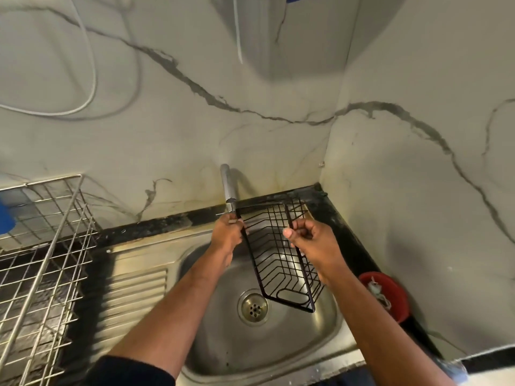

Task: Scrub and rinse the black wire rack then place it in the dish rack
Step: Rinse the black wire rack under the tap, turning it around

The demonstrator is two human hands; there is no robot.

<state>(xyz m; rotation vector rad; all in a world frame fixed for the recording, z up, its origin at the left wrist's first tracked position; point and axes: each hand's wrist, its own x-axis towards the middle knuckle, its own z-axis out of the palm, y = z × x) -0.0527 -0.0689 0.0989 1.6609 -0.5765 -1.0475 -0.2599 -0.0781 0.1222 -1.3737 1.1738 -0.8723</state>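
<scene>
The black wire rack (281,257) hangs tilted over the steel sink (315,338), its lower end near the drain (253,307). My right hand (312,243) grips the rack's right rim, fingers curled round the wire. My left hand (227,232) is at the tap (229,188), its fingers curled round the tap's base beside the rack's left top corner. I see no water running. The silver wire dish rack (47,246) stands on the counter at the left.
A red bowl (387,293) with scraps sits on the black counter to the right of the sink. The ribbed drainboard (133,296) lies between sink and dish rack. Marble walls close in behind and on the right. A blue object (4,218) is at the far left.
</scene>
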